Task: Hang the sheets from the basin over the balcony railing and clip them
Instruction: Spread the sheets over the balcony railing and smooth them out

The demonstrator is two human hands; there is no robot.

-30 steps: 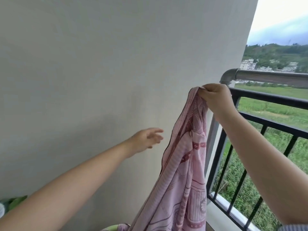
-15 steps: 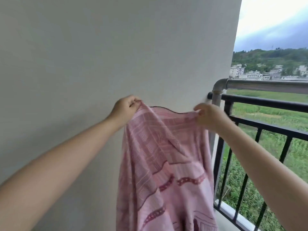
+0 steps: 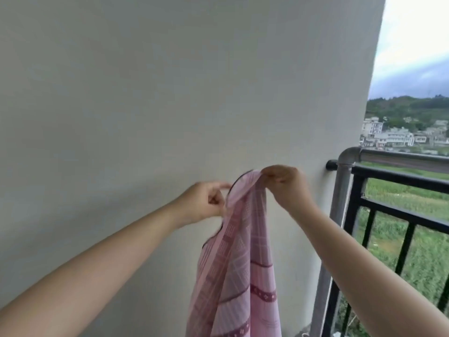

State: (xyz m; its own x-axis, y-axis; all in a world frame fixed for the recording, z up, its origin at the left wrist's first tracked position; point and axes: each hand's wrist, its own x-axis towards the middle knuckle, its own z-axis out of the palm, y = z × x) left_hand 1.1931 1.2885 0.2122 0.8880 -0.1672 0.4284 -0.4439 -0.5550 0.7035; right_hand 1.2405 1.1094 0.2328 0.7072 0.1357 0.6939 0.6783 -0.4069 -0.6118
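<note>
Both my left hand [image 3: 206,203] and right hand [image 3: 283,182] pinch the bunched sheet [image 3: 239,263]; flung so at the railing [image 3: 401,160] to the right, it could hang crumpled or slide off.

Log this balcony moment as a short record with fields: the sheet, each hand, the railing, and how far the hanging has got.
sheet: pink patterned sheet, bunched at the top, hanging down in front of the wall
left hand: left hand pinches the sheet's dark-trimmed edge
right hand: right hand grips the top of the sheet
railing: grey top rail above black bars, to the right, bare
progress: sheet not yet over the rail; no clips visible
</note>
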